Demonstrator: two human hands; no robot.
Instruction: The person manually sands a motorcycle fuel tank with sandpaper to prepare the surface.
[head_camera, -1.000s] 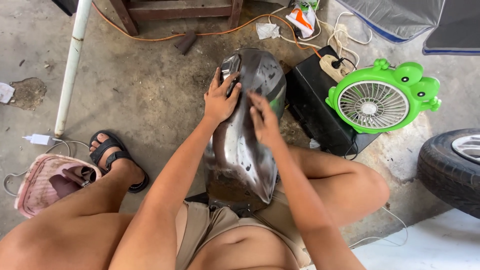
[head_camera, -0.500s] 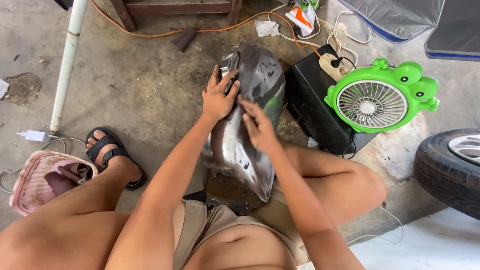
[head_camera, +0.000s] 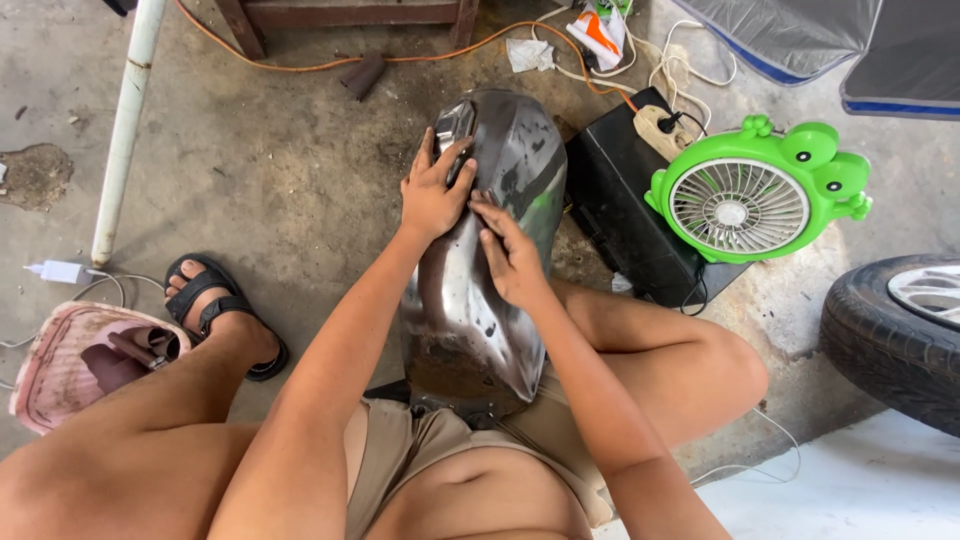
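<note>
the floor was rough grey concrete (head_camera: 270, 170), stained and dusty, with an orange cable (head_camera: 330, 62) running across the top and a white pipe (head_camera: 125, 120) leaning along the left. a green frog-shaped fan (head_camera: 755, 195) sat on a black box (head_camera: 625, 215) to the right, a tyre (head_camera: 900, 335) lay at the right edge, and a pink basket (head_camera: 70, 365) stood by a sandalled foot (head_camera: 215, 305).

a bare metal fuel tank (head_camera: 480, 300) rested between the person's knees, its near end against the lap. its long axis ran away from the person, tilted slightly right, with the rounded far end toward the cable.

the left hand (head_camera: 432, 190) lay flat and open on the tank's upper left, fingers spread, gripping nothing. the right hand (head_camera: 510, 255) pressed palm-down just beside it, fingers extended and close together; whether it held anything beneath could not be told.
</note>
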